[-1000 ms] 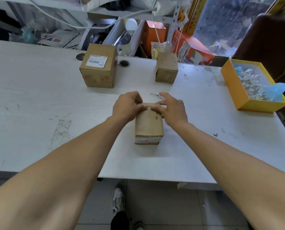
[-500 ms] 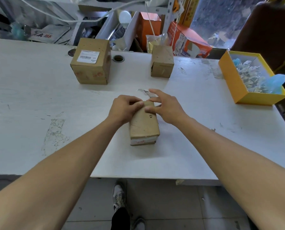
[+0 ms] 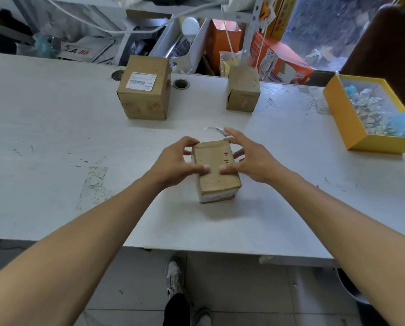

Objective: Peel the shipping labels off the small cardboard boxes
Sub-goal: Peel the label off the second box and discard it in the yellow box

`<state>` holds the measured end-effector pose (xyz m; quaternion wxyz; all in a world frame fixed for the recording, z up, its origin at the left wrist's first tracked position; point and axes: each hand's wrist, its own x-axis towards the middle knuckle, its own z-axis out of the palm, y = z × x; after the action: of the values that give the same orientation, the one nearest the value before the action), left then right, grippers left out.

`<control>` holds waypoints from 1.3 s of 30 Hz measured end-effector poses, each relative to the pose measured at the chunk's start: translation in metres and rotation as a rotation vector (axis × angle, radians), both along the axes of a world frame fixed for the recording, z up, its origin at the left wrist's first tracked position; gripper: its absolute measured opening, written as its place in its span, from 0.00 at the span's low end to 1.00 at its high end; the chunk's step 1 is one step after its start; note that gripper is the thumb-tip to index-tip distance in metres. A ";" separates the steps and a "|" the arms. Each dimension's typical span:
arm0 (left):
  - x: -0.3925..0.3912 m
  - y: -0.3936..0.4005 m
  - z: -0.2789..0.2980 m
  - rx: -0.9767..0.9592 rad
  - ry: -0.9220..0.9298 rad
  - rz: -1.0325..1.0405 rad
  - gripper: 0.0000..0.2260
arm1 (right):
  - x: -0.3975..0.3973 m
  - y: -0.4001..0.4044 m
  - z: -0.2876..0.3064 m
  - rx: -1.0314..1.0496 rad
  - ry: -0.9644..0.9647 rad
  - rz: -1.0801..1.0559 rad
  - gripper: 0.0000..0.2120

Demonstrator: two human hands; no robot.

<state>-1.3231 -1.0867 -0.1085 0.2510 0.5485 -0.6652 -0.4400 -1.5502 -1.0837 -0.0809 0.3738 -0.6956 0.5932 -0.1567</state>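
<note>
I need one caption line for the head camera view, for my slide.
Both hands, left hand and right hand, grip a small cardboard box on the white table.

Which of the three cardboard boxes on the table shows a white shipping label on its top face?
The far-left box. The far-right box and the box between the hands show bare brown tops.

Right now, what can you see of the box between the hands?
The small oblong brown cardboard box lies flat on the white table, long axis pointing away from the person. Its top is plain, with faint dark marks. The near end shows white tape and red print. The left hand and right hand grip its sides, thumbs on top.
</note>
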 end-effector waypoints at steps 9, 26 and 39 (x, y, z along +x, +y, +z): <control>-0.035 -0.017 -0.005 -0.106 -0.024 0.384 0.15 | 0.036 -0.009 -0.016 -0.269 0.035 -0.341 0.27; 0.004 0.031 0.033 -0.162 -0.527 0.163 0.20 | 0.040 0.030 0.017 -0.201 0.073 -0.317 0.18; 0.007 0.073 0.121 -0.013 -0.326 -0.058 0.25 | 0.055 0.067 0.099 0.111 -0.374 -0.303 0.02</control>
<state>-1.3157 -1.0132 0.0124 0.1303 0.5915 -0.7156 -0.3479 -1.4956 -1.0172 0.0179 0.4870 -0.5361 0.6188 -0.3040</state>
